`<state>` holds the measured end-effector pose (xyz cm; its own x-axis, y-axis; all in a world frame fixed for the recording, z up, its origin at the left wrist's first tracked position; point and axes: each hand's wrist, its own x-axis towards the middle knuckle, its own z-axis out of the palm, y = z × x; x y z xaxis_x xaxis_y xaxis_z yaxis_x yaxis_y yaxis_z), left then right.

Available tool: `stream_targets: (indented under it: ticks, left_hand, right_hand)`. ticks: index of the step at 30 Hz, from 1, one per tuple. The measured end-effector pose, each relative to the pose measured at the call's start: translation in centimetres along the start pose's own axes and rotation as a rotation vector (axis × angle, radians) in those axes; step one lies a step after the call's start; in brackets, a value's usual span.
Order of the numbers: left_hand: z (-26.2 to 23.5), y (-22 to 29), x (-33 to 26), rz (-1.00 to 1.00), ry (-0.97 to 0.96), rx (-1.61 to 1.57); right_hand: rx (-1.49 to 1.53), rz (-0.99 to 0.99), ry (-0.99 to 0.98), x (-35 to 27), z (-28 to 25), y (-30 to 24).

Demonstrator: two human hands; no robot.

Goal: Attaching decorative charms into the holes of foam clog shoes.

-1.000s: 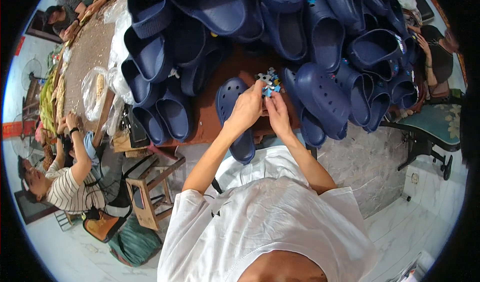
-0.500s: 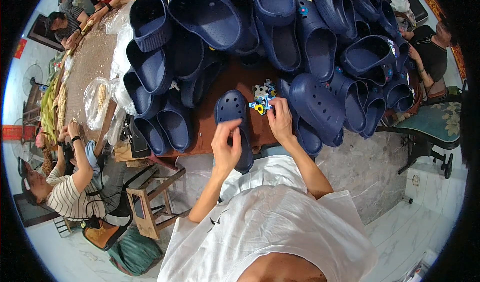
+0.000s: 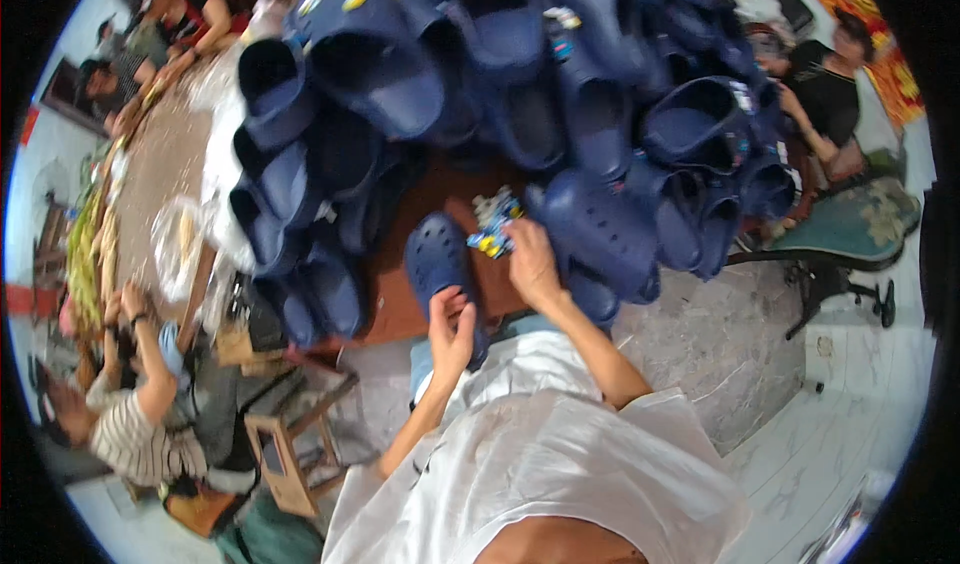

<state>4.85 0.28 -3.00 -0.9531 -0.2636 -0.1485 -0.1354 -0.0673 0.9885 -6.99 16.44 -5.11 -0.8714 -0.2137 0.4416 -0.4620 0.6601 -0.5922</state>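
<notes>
A single navy clog (image 3: 437,254) with round holes in its toe lies on the brown table in front of me, toe pointing away. My left hand (image 3: 452,332) is at its opening, fingers loosely bent and apart, with nothing visible in them. Just right of the clog is a small heap of colourful shoe charms (image 3: 493,226), blue, yellow and white. My right hand (image 3: 535,266) is at the right edge of this heap, fingertips bent together against the charms. Blur and the hand itself hide whether a charm is pinched.
Navy clogs (image 3: 375,74) are piled high across the far side and to the right (image 3: 600,229). A wooden stool (image 3: 285,459) stands at lower left, a green chair (image 3: 845,234) at right. Several people sit around, some at a table (image 3: 165,164) with corn at left.
The view has shifted, so the table things appear further left and lower. My left hand has drawn back from the toe holes toward the clog's opening, its fingers loosening. The right hand stays at the charms.
</notes>
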Motion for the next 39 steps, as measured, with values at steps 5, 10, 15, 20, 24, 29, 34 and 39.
stream_targets:
  ticks: [5,10,15,20,24,29,34,39]
  left_hand:
    - [-0.1,-1.1,0.1,-0.004,0.066,-0.008]
    - [1.3,0.3,1.8,-0.249,0.199,-0.345]
    - [1.1,-0.1,3.5,-0.296,0.105,-0.674]
    - [0.9,-1.0,3.7,-0.24,0.064,-0.703]
    - [0.7,-1.2,3.6,-0.248,0.081,-0.684]
    - [0.8,-0.8,3.4,-0.229,0.058,-0.651]
    - [1.6,-0.1,3.5,-0.244,0.042,-0.644]
    - [1.1,0.3,3.0,-0.238,0.136,-0.599]
  right_hand:
    - [0.077,-0.041,-0.007,-1.9,0.3,-2.4]
    - [0.147,-0.103,-0.093,-3.8,0.3,-4.5]
    - [0.26,-0.115,-0.142,-4.3,0.5,-5.9]
    - [0.297,-0.101,-0.183,-4.5,0.3,-6.0]
    - [0.322,-0.066,-0.213,-4.9,0.2,-6.3]
    - [0.336,-0.039,-0.23,-5.2,0.0,-6.4]
    - [0.339,0.005,-0.277,-5.2,-0.3,-6.3]
    - [0.365,-0.052,-0.254,-5.1,0.4,-6.9]
